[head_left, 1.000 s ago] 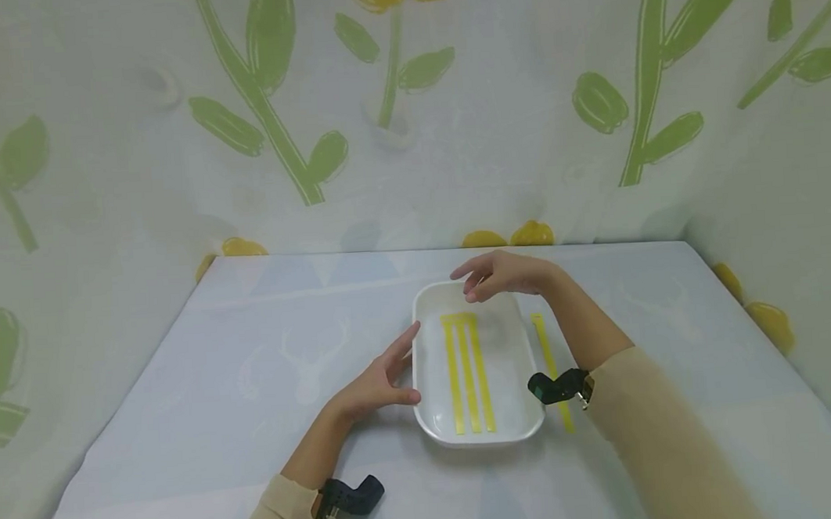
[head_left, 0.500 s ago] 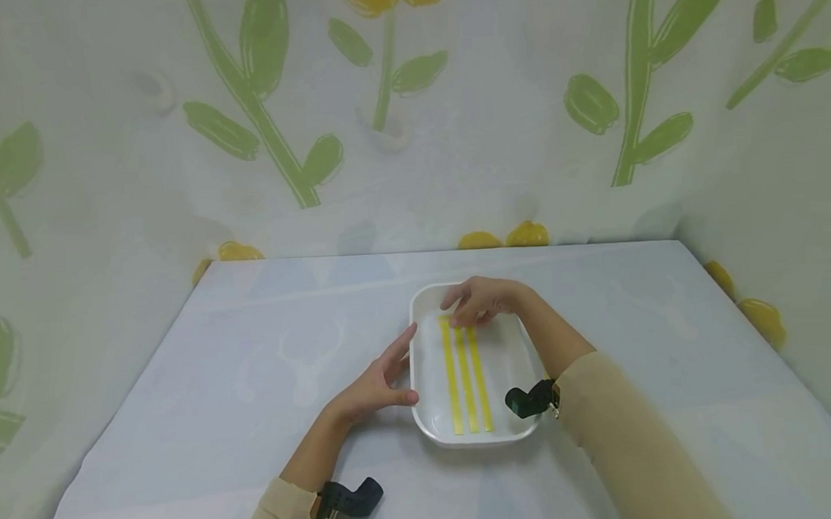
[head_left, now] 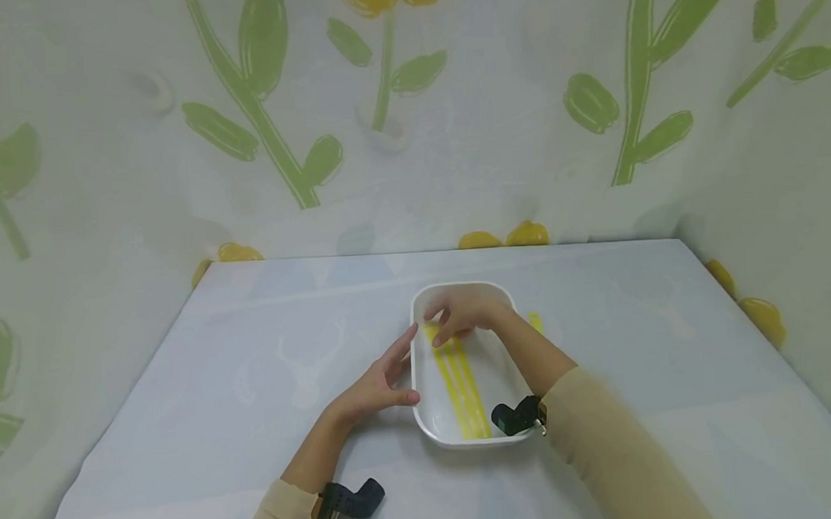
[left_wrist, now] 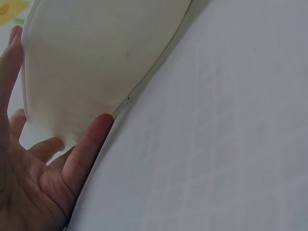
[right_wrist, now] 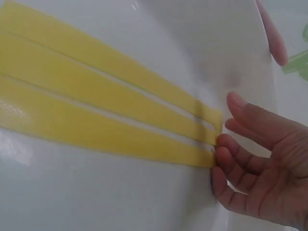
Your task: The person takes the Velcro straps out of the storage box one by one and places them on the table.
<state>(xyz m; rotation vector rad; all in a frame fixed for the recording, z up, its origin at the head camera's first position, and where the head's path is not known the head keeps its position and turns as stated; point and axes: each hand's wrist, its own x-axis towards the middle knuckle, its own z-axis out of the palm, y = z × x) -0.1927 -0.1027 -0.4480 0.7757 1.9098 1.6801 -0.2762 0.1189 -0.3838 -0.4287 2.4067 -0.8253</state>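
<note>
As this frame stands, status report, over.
Left grip touching white rounded-rectangular tray. Right grip at three flat yellow strips inside; pinch unclear. Right forearm partly covers another yellow strip outside.

Booth-like here, home or studio untold: a pale table [head_left: 206, 427] is hemmed in by flower-printed walls [head_left: 493, 130].

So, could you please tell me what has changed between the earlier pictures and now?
The right hand has moved left and into the tray, to the far ends of the strips; whether it grips them I can't tell. Those ends have shifted left, so the strips now slant. The left hand and tray stayed as they were.
</note>
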